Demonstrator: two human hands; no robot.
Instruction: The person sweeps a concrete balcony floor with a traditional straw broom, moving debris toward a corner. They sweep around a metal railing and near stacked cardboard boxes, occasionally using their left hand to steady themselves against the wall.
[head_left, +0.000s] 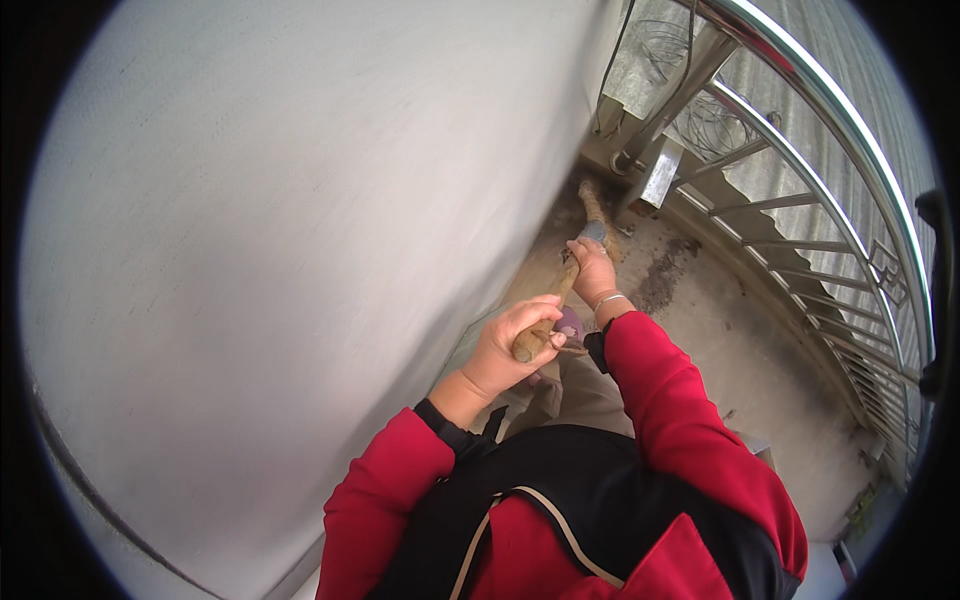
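Note:
My left hand (510, 337) is wrapped round the upper end of a thick wooden handle (564, 283). Lower down the same shaft, my right hand (592, 268) grips it close to a grey binding (592, 231). Beyond the binding are straw-coloured bristles (590, 201), so it looks like a straw broom. Its far end reaches a dark, dirty corner of the concrete floor, between the wall and the railing post. My right hand covers part of the shaft.
A pale plastered wall (262, 225) rises on the left. A curved stainless-steel railing (862, 142) bounds the right, with corrugated roofing (795, 187) and coiled wire (712, 124) beyond it. Near the post stands a metal box section (660, 176). Dark dirt (667, 277) marks the concrete floor (720, 360).

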